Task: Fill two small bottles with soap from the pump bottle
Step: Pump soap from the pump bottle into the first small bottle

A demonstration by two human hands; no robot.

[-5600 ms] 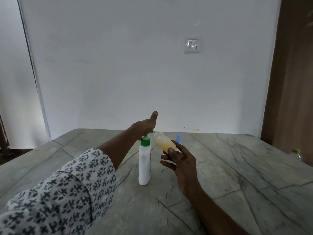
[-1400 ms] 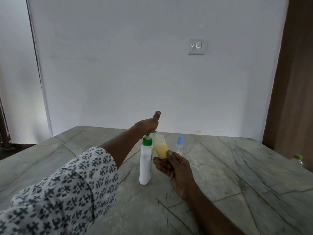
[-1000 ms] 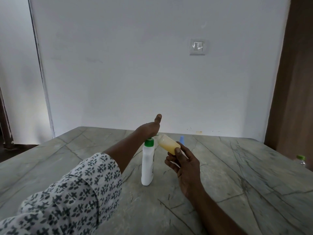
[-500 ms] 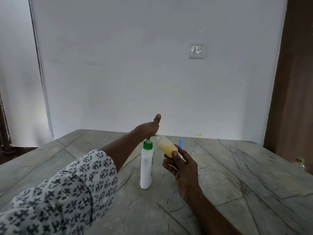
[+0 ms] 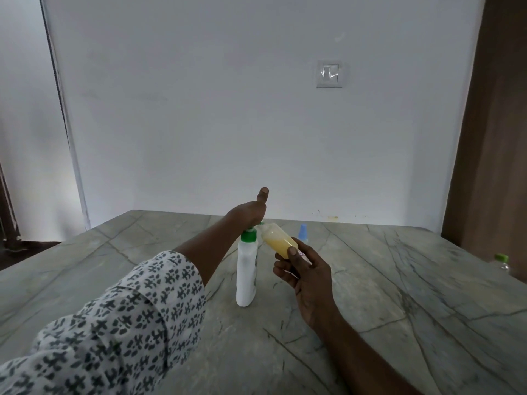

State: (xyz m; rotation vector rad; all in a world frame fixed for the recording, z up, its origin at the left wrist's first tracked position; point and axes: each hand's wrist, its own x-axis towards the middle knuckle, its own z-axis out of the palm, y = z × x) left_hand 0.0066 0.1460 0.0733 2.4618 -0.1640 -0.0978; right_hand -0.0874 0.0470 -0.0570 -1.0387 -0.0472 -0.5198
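A white pump bottle (image 5: pixel 246 273) with a green collar stands upright on the marble table (image 5: pixel 399 295). My left hand (image 5: pixel 250 213) lies palm-down on its pump head, thumb sticking up. My right hand (image 5: pixel 306 270) grips a small clear bottle (image 5: pixel 278 241) partly full of yellow soap, tilted with its mouth at the pump's spout. A second small bottle with a blue cap (image 5: pixel 302 231) stands just behind my right hand, mostly hidden.
A clear bottle with a green cap (image 5: pixel 500 260) shows at the table's right edge. A white wall with a light switch (image 5: pixel 329 74) rises behind the table, and a brown wooden panel (image 5: pixel 496 138) stands on the right.
The pump head rose and sank under my left hand while my right hand kept the small bottle at the spout, tilting it between more upright and more slanted. The camera view drifted slightly.
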